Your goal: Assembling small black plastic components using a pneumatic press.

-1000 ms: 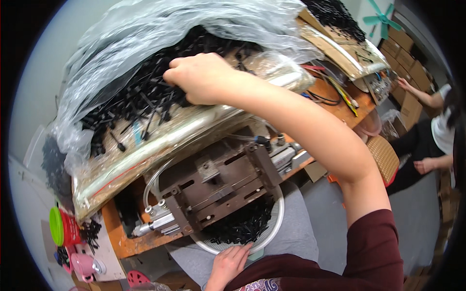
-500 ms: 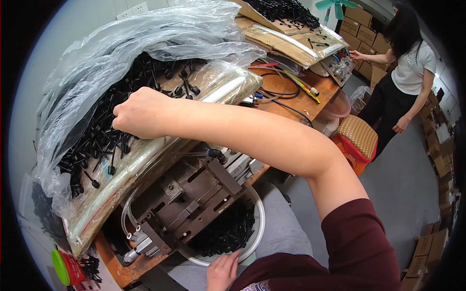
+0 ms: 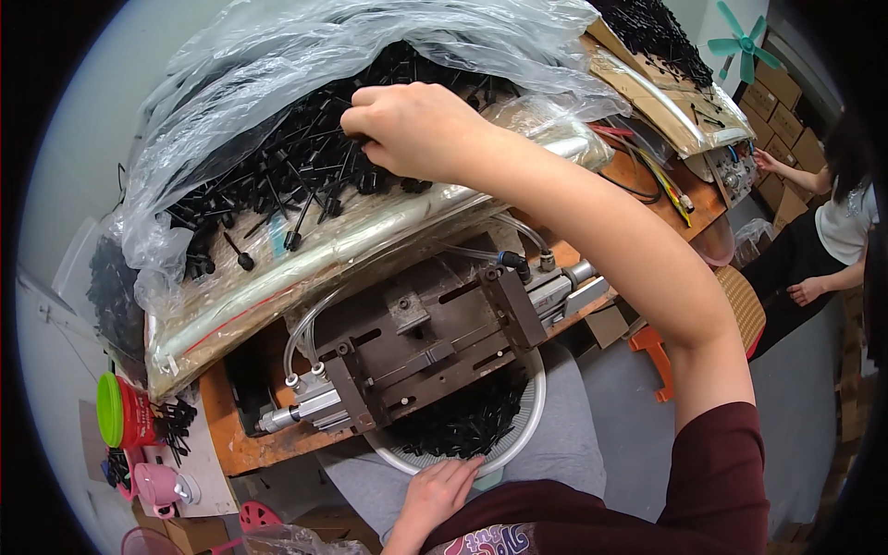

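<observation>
Step in hand, as judged: picking stock from the heap; right hand (image 3: 416, 125) reaches up and forward into the pile of small black plastic parts (image 3: 277, 185) lying on the clear plastic sheet (image 3: 305, 55) over the bench (image 3: 231, 435), fingers curled narrow and buried among the parts (whether any piece is actually pinched, I cannot tell); left hand (image 3: 435, 490) rests low at the near rim of the white basin (image 3: 532, 416) on the lap, fingers loosely spread, holding nothing; basin holds more black parts beneath the metal pneumatic fixture (image 3: 416, 342); next move likely calls for a firm pinch and clean lift without snagging the sheet.
</observation>
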### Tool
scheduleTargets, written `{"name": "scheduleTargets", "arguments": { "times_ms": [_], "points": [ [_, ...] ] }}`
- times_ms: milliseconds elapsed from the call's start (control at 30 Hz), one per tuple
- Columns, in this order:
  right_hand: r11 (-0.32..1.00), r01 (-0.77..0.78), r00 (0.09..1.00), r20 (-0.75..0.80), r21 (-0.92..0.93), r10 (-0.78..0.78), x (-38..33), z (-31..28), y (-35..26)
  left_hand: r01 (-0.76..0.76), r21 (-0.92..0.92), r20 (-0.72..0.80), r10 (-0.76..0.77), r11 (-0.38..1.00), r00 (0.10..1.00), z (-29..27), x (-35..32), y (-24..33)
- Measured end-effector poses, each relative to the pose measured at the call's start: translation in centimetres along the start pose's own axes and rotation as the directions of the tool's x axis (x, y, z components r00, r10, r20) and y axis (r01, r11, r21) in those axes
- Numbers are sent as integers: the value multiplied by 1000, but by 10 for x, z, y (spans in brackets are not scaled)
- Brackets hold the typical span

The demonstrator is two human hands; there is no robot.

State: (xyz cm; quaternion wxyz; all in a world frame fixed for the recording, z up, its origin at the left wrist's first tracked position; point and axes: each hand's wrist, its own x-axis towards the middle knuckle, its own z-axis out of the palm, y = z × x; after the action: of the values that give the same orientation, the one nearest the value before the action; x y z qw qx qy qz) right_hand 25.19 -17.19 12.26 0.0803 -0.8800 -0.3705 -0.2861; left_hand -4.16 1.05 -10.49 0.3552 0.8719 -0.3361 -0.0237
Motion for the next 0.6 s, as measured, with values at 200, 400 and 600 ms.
{"name": "scheduleTargets", "arguments": {
  "times_ms": [200,400,600],
  "points": [
    [982,-89,981,-154,169,115,-5,-7,18,-14,-3,-22,14,1000,1000,5,0,-2],
    [911,-219,909,-265,351,321,-16,-22,31,-39,36,-9,39,999,999,2,1,1],
    [480,-337,813,-7,810,582,-32,-39,65,-88,46,-32,89,995,995,-9,8,12]
  ]
}}
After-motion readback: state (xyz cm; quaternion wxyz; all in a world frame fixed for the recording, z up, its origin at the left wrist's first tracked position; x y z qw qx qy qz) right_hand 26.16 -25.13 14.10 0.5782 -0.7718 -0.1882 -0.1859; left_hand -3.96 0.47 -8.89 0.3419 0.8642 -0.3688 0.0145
